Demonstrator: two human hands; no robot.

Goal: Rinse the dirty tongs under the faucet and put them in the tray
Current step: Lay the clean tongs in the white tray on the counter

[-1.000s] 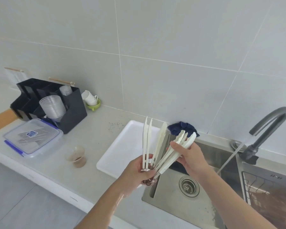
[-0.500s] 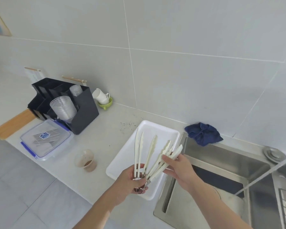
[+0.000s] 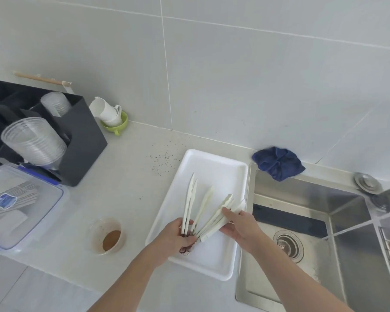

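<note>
Both hands closed on a fanned bunch of tongs.

The left hand (image 3: 177, 235) comes in from the near edge on a bare forearm that slants up to the right; its fingers curl around the hinge ends of the tongs (image 3: 203, 212), knuckles up. The right hand (image 3: 239, 224) reaches in from the near right, forearm slanting up to the left, thumb on top and fingers under the right-most blades. The two hands sit just beside each other, not touching.

Tongs (image 3: 202, 207) were cream-white, tray (image 3: 214, 164) white, cloth (image 3: 278, 163) navy, organizer (image 3: 81, 140) black, cup (image 3: 115, 127) lime green, box (image 3: 20, 206) clear w/ blue clips, sink (image 3: 347, 266) steel-grey, counter (image 3: 126, 176) pale w/ dark specks.
</note>
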